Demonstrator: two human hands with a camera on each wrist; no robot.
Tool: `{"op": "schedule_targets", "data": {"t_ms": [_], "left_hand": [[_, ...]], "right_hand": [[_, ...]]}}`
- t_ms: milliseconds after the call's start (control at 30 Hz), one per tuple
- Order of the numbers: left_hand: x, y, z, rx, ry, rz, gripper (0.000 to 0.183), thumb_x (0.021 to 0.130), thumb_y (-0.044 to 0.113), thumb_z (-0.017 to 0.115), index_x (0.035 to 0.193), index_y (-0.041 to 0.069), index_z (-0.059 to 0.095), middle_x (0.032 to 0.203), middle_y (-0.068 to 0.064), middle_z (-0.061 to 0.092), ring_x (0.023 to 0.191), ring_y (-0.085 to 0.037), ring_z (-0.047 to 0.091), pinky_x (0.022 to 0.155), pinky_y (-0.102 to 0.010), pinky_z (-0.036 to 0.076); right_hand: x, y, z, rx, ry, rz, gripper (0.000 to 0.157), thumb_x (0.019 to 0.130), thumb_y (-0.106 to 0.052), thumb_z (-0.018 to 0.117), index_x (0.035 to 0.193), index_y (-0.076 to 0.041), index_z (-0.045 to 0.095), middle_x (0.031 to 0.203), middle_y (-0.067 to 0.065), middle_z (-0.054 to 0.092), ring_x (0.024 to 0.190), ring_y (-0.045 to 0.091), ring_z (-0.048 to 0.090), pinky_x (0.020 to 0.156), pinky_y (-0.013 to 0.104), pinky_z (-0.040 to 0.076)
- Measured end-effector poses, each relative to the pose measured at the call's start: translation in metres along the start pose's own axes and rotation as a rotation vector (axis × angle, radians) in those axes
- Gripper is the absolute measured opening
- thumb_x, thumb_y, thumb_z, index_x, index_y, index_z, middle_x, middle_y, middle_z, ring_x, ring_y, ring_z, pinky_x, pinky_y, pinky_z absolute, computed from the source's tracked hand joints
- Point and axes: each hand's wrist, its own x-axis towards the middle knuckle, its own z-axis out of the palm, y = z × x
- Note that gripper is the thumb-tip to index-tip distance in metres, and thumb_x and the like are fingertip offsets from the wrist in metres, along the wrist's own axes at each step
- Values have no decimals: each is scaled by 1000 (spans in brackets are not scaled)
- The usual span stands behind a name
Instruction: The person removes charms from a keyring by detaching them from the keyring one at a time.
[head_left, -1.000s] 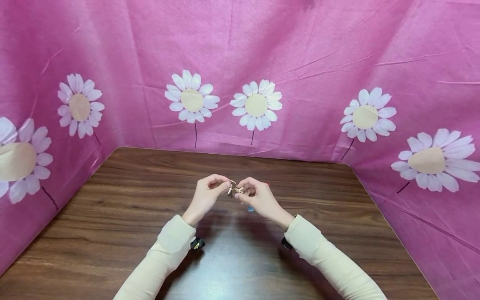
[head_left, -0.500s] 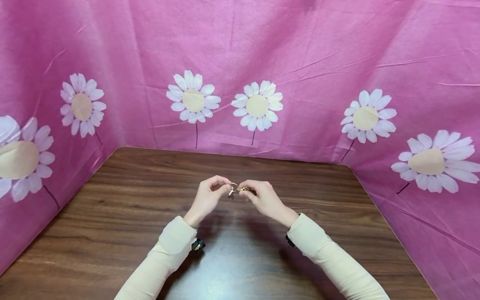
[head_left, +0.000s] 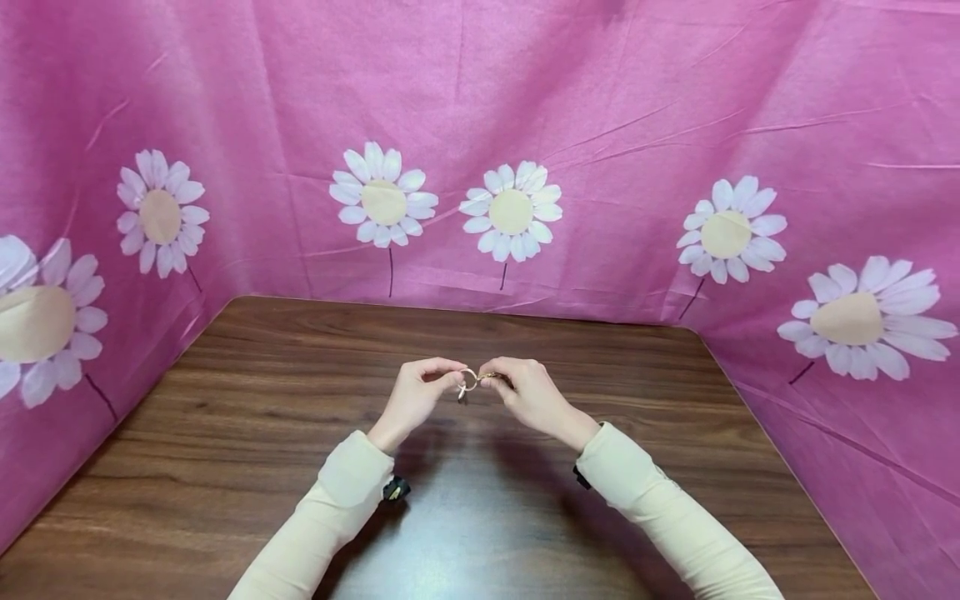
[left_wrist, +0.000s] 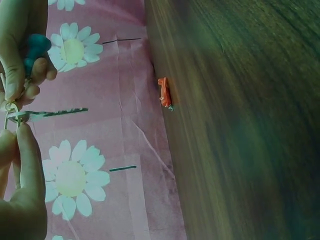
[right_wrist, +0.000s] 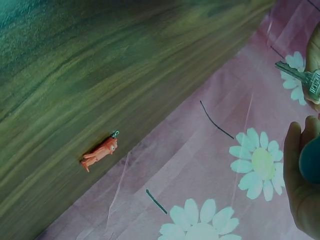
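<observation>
While a pink cloth rises behind and along both sides, with white daisies printed across it, a brown wood-grained desk spreads out below, its far corners rounded; two pale sleeves reach in over the desk from the near edge, one at each side, bunched thickly at the wrists; beyond them the bare left hand and right hand come together above the middle of the desk, fingertips close but apart; a black device sits at the inner side of each wrist; on the desk near its far edge, as both wrist views show, an orange figurine lies on its side, a small metal eyelet at one end; a teal trinket with a rounded end shows against the fingers of the right hand; a metal key hangs beside the left fingertips, its head at the ring, its toothed blade pointing down toward the desk; the key ring is up in the air between the hands, the left grip pinching it between thumb and fingers; at its right side the right grip pinches a small gold fitting, mostly covered by thumb and forefinger
</observation>
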Motion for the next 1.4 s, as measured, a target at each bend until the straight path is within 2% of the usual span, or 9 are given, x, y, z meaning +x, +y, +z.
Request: {"op": "schedule_targets", "data": {"t_ms": [100, 233, 500, 700, 867, 1000, 1133, 1267, 1400], "left_hand": [[1, -2, 1, -10, -59, -20, 20, 84, 3, 62, 101, -8, 65, 95, -25, 67, 76, -9, 65, 80, -43, 53], [2, -1, 3, 8, -125, -48, 21, 85, 5, 62, 103, -6, 65, 93, -22, 68, 76, -7, 65, 76, -31, 54], [5, -1, 5, 79, -133, -53, 20, 86, 6, 61, 103, -4, 66, 93, -19, 69, 74, -5, 63, 71, -26, 54], [6, -2, 5, 27, -130, -56, 22, 86, 1, 58, 106, -7, 62, 98, -23, 67, 84, -19, 67, 76, -30, 54], [5, 1, 4, 98, -56, 10, 22, 85, 4, 60, 105, -4, 64, 100, -17, 68, 87, -21, 66, 75, -27, 54], [1, 7, 5, 210, 38, 84, 17, 83, 6, 63, 99, 2, 67, 93, -9, 70, 79, -15, 64, 69, -23, 50], [-7, 12, 8, 316, 106, 175, 11, 82, 8, 65, 92, 6, 69, 84, -5, 70, 72, -11, 62, 65, -21, 50], [-15, 16, 13, 421, 130, 273, 9, 80, 8, 66, 87, 9, 71, 79, -2, 70, 69, -9, 64, 65, -21, 52], [-18, 17, 17, 445, 116, 308, 8, 79, 7, 67, 86, 9, 72, 80, -1, 70, 71, -9, 65, 66, -19, 53]], "right_hand": [[-1, 0, -1, 33, -18, 25, 4, 83, -9, 65, 86, -11, 67, 79, -1, 67, 65, 3, 53, 58, 21, 45], [-1, 0, -1, 118, -54, 103, 4, 84, -9, 64, 84, -12, 66, 75, 1, 65, 61, 3, 49, 54, 20, 43], [3, -3, -2, 356, -158, 300, 6, 88, -9, 58, 86, -7, 63, 69, 7, 60, 59, 6, 51, 54, 21, 48], [4, -5, -2, 448, -179, 392, 8, 90, -9, 56, 88, -2, 61, 71, 15, 59, 58, 11, 51, 48, 20, 44], [3, -6, -2, 456, -173, 442, 8, 90, -9, 55, 89, -2, 60, 73, 18, 60, 57, 13, 51, 44, 20, 42], [2, -5, -1, 454, -148, 459, 9, 90, -9, 56, 89, -2, 60, 71, 13, 61, 58, 13, 52, 45, 21, 43], [2, -4, -1, 480, -116, 475, 11, 90, -8, 55, 91, 1, 60, 73, 17, 62, 58, 14, 53, 49, 25, 46], [2, -6, 0, 545, -91, 519, 12, 91, -8, 54, 93, 3, 59, 73, 17, 63, 58, 12, 54, 49, 24, 47], [3, -11, 0, 591, -66, 528, 14, 91, -7, 53, 93, 6, 58, 73, 12, 62, 58, 9, 55, 47, 21, 45]]}}
